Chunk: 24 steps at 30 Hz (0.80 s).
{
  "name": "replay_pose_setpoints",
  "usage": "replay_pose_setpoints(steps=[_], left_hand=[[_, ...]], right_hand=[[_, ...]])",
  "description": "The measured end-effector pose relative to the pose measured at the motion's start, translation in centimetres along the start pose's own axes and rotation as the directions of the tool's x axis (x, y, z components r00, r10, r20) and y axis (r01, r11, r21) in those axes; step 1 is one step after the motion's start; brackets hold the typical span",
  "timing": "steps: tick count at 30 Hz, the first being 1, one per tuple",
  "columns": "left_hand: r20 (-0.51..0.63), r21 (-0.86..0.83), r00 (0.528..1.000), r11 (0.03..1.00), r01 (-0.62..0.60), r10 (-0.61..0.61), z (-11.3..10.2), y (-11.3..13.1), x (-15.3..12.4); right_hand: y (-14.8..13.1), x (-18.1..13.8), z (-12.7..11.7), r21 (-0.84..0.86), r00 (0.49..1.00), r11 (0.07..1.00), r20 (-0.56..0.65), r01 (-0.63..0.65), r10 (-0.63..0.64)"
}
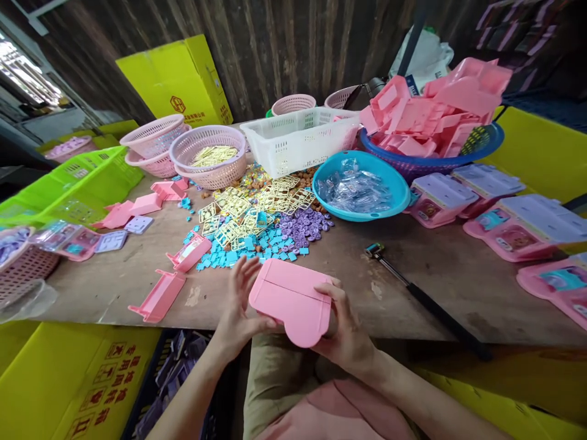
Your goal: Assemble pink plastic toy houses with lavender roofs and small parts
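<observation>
One smooth, seamed, round-lobed pink piece [291,302] is clamped in the right hand [345,324], the left hand [239,310] spread.

On my feed, the plastic shell [288,299] nearest me is plain pink, crossed by one thin dark line. The tabletop [339,305] shows dull brown with paler blotches. I see cream frames [284,200], purple swirl-patterned discs [305,227] and sky-blue tiles [274,244]. The bowl [358,214] is turquoise, the long bin [293,148] white, the crate [98,186] lime green. Farther back, I make out a yellow box [156,76] with a red logo [177,104], against a dark brown, vertically striped wall [275,36].
</observation>
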<state>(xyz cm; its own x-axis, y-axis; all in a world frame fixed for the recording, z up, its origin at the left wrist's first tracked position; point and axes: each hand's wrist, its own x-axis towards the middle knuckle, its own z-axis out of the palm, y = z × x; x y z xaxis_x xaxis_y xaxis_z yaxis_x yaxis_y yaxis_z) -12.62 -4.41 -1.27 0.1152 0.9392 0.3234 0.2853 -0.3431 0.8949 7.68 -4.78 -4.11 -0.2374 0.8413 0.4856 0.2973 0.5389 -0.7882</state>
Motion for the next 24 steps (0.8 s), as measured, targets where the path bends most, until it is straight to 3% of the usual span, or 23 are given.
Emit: replay_pose_setpoints(steps=[3, 6, 10, 14, 19, 24], left_hand=[[0.235, -0.281, 0.949, 0.920, 0.275, -0.212, 0.1, -0.6, -0.2], [0.327, -0.351, 0.918, 0.874, 0.337, -0.223, -0.1, -1.0, -0.3], [0.329, -0.326, 0.934, 0.911, 0.251, -0.140, -0.3, -1.4, -0.4], [0.252, -0.263, 0.968, 0.962, 0.067, 0.001, -0.5, -1.4, -0.4], [0.160, 0.024, 0.977, 0.989, -0.148, 0.143, -0.6, -0.2, -0.2], [0.233, 0.220, 0.953, 0.944, -0.245, 0.193, -0.2, 1.3, 0.3]], right_hand=[[0.3, -0.3, -0.3, -0.054, 0.993, 0.991, -0.005, 0.121, -0.121], [0.3, -0.2, -0.2, -0.029, 0.982, 0.981, 0.009, 0.189, -0.189], [0.6, -0.3, 0.2, 0.023, 0.974, 0.975, 0.057, 0.219, -0.220], [-0.1, -0.2, -0.2, -0.007, 0.961, 0.978, 0.188, 0.207, -0.202], [-2.8, 1.2, -1.4, -0.178, 0.939, 0.976, 0.340, 0.126, -0.059], [-4.4, 2.4, -0.9, -0.338, 0.904, 0.936, 0.424, 0.099, 0.058]])
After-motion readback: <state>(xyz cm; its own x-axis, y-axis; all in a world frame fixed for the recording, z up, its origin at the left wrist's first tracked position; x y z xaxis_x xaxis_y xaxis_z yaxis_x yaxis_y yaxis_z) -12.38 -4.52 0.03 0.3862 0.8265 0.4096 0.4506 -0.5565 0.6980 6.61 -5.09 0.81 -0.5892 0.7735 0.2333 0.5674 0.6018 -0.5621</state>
